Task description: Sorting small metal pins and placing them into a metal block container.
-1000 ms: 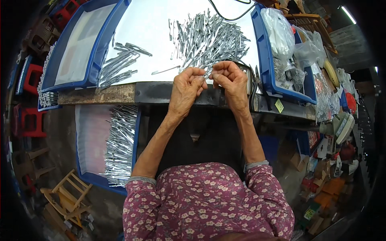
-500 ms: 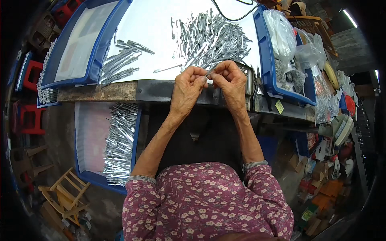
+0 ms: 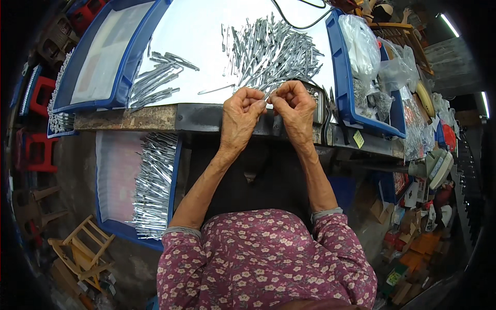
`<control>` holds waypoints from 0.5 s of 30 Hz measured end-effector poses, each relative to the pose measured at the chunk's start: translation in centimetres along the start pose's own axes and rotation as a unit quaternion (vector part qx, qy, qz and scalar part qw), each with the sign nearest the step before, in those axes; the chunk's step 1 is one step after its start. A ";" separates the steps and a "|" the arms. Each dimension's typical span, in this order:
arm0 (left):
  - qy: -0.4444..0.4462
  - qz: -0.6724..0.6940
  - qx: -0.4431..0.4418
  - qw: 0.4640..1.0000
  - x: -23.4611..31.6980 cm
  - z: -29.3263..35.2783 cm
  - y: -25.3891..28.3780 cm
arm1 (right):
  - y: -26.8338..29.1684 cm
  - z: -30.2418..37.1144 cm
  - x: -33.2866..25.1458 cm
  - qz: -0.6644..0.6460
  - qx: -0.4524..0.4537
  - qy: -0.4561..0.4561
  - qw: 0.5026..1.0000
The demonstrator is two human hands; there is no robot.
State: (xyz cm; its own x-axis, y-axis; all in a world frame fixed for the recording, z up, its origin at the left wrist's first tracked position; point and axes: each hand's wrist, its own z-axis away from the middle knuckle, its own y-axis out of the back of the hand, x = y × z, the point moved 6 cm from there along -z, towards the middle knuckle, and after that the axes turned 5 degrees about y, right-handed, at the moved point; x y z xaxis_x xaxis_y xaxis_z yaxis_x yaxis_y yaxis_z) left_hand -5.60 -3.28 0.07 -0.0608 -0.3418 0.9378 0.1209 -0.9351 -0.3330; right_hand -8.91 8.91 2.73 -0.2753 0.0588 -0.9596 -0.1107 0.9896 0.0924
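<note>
My left hand [image 3: 238,118] and my right hand [image 3: 295,112] meet just above the table's front edge. Thumb and fingers of both are pinched around a thin silvery metal piece [image 3: 266,97], mostly hidden by the fingertips. Beyond them lies a large heap of slender metal pieces [image 3: 274,49] on the white tabletop [image 3: 199,41]. One loose metal strip [image 3: 216,89] rests just left of the heap, pointing toward my left hand. Farther left is a smaller group of similar metal strips [image 3: 157,77].
Dark-handled pliers [image 3: 331,106] lie right of my right hand. A blue tray [image 3: 341,77] holding plastic bags stands beyond them. Another blue tray [image 3: 121,80] is at the left. Below the table, a lower tray [image 3: 119,227] holds many metal strips. A black cable [image 3: 289,21] crosses the back.
Both hands stay pinched together at nearly the same spot, with only slight shifts of the fingers. Nothing on the table has visibly moved.
</note>
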 end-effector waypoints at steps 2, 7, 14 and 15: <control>-0.001 -0.003 0.004 1.000 0.0 0.0 0.1 | 0.0 0.0 0.1 0.002 -0.001 0.000 1.000; 0.016 0.046 -0.009 0.999 -0.6 0.0 0.0 | 0.1 0.1 0.3 -0.007 -0.002 0.010 1.000; 0.037 0.066 -0.018 0.997 -0.6 0.2 -0.4 | 0.1 0.4 0.3 -0.006 -0.006 0.023 1.000; 0.000 0.006 0.005 1.000 -0.1 0.4 -0.4 | 0.1 0.4 0.3 -0.005 -0.005 0.026 1.000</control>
State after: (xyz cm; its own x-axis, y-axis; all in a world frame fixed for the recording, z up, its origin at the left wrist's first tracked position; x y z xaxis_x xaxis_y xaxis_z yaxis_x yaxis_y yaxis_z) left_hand -5.27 -2.77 0.13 -0.0586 -0.3538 0.9335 0.1324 -0.9296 -0.3440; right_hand -8.59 9.09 2.33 -0.3225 0.0411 -0.9457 -0.1236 0.9887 0.0851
